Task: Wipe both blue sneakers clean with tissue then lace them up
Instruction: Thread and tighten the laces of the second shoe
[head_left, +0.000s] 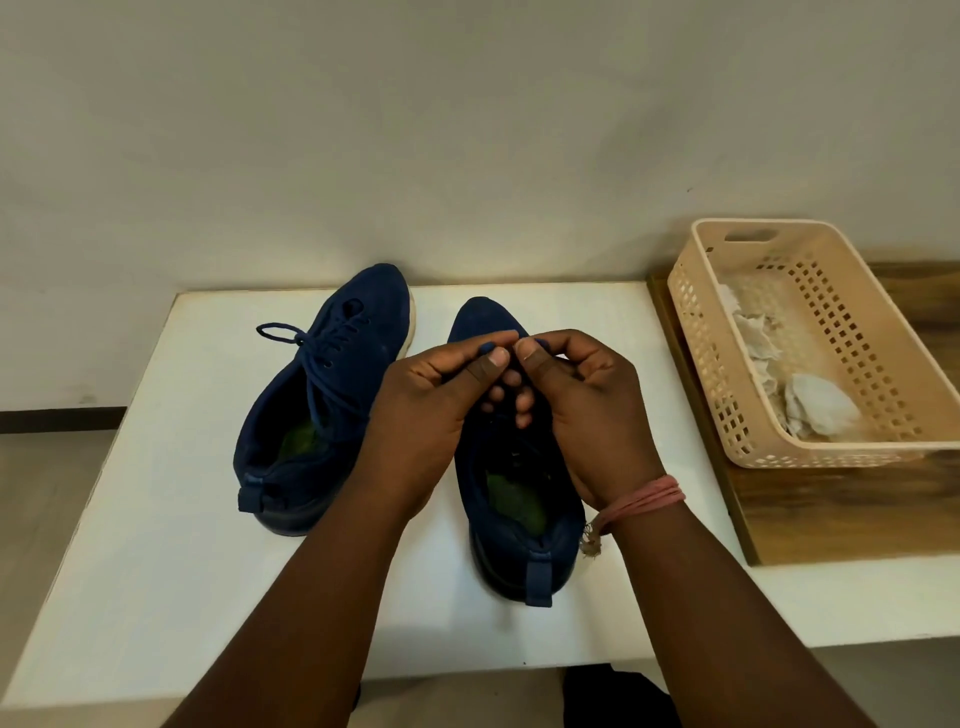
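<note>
At frame centre we see the left hand (434, 402) and right hand (582, 400) pinching the lace (487, 348) above the right sneaker (519, 499); the left sneaker (322, 400), centre-left, sits already tied. We judge the lace could slip from the thumbs if tension drops, undoing the knot being formed.

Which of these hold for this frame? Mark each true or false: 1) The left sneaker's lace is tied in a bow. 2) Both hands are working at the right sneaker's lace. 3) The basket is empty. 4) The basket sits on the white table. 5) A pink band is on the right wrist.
1) True: the left sneaker shows a tied bow.
2) True: the left hand and right hand pinch blue lace above the right sneaker.
3) False: the basket holds crumpled tissue.
4) False: it sits on a wooden board beside the white table.
5) True: a pink band circles it.
</note>
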